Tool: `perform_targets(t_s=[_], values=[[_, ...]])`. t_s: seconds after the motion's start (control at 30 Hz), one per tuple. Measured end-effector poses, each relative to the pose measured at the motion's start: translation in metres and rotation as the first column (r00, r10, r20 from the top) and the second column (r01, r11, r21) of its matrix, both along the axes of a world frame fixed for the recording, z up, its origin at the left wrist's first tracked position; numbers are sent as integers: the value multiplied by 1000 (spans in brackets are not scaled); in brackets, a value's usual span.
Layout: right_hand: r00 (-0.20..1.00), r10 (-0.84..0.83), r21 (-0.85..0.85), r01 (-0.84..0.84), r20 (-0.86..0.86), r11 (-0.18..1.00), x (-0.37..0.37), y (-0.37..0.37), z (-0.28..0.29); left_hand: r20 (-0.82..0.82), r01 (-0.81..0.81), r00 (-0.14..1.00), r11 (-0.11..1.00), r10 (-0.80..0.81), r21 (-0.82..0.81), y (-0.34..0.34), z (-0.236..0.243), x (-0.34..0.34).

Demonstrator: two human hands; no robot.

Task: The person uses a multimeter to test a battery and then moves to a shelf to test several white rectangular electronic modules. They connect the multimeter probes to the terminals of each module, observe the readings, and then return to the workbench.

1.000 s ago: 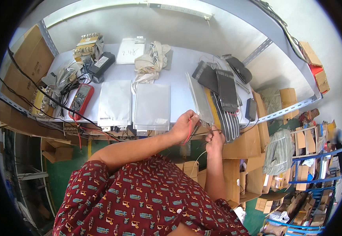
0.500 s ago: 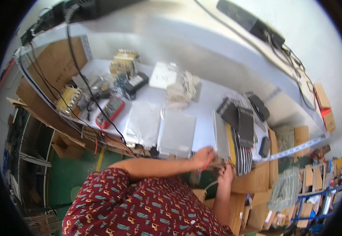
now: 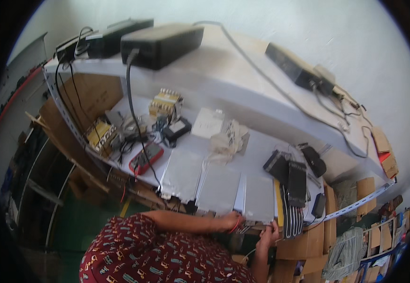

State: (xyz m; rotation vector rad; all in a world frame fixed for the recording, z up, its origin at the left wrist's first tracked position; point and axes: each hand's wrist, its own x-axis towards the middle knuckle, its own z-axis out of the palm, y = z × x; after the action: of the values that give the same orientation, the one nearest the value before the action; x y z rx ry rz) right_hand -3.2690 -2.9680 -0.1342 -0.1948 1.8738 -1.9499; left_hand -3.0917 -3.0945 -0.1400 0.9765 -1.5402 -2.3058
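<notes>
My left hand (image 3: 231,220) is at the bench front, fingers closed at the bottom edge of the rightmost silver pouch cell (image 3: 259,198), with a red wire (image 3: 236,227) by them. My right hand (image 3: 268,230) grips at that cell's lower right, among thin wires too small to make out. Two more silver pouches (image 3: 219,188) (image 3: 181,174) lie alongside to the left. Right of the held cell are a yellow strip (image 3: 278,198), black rectangular packs (image 3: 296,184) and striped cables (image 3: 292,221).
The bench holds a red multimeter (image 3: 146,158), yellow terminal blocks (image 3: 165,103), a black adapter (image 3: 176,129) and crumpled cloth (image 3: 228,139). Black power supplies (image 3: 162,47) and cables sit on the upper shelf (image 3: 242,47). Cardboard boxes (image 3: 299,247) stand below right; more cardboard (image 3: 63,120) lines the left side.
The view has tilted up, showing the upper shelf and shifting the bench lower in the picture. The rightmost cell, earlier seen slanted, now lies flatter between my hands, beside the other pouches.
</notes>
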Motion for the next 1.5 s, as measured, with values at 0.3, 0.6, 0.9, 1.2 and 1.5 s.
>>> perform_targets(t_s=[0.3,0.6,0.9,1.2,1.5], values=[[990,-139,-7,139,-10,990,41,13,28,16,177,982,889,-187,-422,16,62,41],[976,-176,-91,165,-129,982,111,29,45,92,339,911,601,-403,-724,23,72,87],[902,152,42,-148,-405,988,204,29,51,172,367,924,661,-342,-654,15,86,189],[805,423,108,-418,-416,902,280,17,51,204,345,938,694,-281,-632,22,79,260],[729,515,167,-498,-451,851,319,14,52,212,391,916,643,-341,-659,21,79,290]])
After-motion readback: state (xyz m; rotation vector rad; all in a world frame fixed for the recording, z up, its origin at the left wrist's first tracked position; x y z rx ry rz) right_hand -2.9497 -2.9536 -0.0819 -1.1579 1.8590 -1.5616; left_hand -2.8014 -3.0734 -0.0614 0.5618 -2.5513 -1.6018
